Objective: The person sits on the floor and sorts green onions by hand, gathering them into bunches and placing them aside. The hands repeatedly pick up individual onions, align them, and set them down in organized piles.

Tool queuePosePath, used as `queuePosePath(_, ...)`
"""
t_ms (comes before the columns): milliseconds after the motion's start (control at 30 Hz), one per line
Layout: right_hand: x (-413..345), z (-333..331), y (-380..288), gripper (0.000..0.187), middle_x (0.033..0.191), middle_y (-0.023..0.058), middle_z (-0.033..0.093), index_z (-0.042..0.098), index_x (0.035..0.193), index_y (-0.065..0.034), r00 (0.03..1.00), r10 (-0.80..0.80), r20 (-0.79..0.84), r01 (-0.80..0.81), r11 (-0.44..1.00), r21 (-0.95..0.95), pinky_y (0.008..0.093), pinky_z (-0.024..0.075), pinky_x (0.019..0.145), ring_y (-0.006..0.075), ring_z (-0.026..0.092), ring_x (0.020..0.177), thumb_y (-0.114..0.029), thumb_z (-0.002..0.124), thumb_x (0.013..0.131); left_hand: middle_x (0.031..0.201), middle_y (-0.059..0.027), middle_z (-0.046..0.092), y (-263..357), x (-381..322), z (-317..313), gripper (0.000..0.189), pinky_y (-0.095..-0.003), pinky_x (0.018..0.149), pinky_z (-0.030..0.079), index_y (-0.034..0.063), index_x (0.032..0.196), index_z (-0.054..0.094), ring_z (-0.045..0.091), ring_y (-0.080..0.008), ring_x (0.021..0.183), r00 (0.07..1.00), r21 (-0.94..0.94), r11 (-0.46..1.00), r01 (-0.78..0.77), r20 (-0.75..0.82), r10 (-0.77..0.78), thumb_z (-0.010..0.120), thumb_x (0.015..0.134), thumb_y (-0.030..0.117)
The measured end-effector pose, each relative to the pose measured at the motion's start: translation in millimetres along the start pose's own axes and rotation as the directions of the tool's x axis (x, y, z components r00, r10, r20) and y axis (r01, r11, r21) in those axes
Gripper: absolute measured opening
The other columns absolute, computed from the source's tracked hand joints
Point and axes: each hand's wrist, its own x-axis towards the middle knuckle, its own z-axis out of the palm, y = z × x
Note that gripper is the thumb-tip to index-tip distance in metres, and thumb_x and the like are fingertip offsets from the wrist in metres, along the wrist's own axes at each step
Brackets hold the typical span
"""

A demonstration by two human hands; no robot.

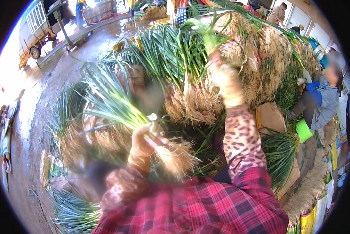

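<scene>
My left hand (147, 136), in a pale glove, is closed around the stems of a bunch of green onions (125, 111); the leaves point up and left, and the pale roots hang at the lower right. My right hand (220, 65), also gloved and blurred by motion, is stretched forward and closed on a blurred green stalk (207, 36). Beside it, to the left, lies a row of green onions (189, 61) with roots towards me. Leopard-print sleeve covers lie over both forearms.
A tall heap of rooted green onions (262, 55) rises at front right. A seated person (324, 96) is at the right, near a bright green object (304, 130). More bunches (75, 207) lie at lower left. A truck (36, 29) stands beyond the wet floor.
</scene>
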Motion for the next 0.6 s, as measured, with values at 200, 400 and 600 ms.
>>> queuePosePath(200,-44.5,32.1,47.5,0.022,0.074,0.0002,0.061,0.066,0.101,-0.0053,0.997,0.074,-0.031,-0.071,0.993,0.095,0.0185,0.0369,0.045,0.0033,0.045,0.052,-0.024,0.057,0.093,0.074,-0.0038,0.059,-1.7,-3.3,16.3,0.020,-0.0346,0.075,0.046,0.0060,0.083,0.058,0.057,-0.0187,0.072,0.996,0.188,0.982,0.000,-0.084,0.016,0.062,0.077,0.025)
queuePosePath(400,-92.5,79.6,69.7,0.017,0.067,-0.0004,0.061,0.067,0.102,-0.0019,0.952,0.306,-0.026,-0.305,0.933,-0.189,0.0194,0.0377,0.047,0.0043,0.049,0.052,-0.012,0.060,0.090,0.105,-0.0159,0.064,-0.4,-12.3,19.7,0.035,-0.0433,0.094,0.047,-0.0027,0.115,0.054,0.061,-0.0281,0.102,0.988,0.282,0.958,0.051,-0.153,-0.007,0.052,0.085,0.016)
queuePosePath(600,-142.6,79.3,105.2,0.030,0.096,-0.0008,0.063,0.065,0.107,0.0021,0.926,0.314,0.211,-0.269,0.938,-0.218,0.0214,0.0440,0.072,0.0055,0.054,0.083,-0.022,0.066,0.088,0.113,-0.0176,0.060,-0.4,-10.1,-1.3,0.038,-0.0400,0.087,0.052,-0.0040,0.115,0.054,0.062,-0.0255,0.100,0.989,0.256,0.956,0.146,-0.045,-0.139,0.060,0.084,0.017)
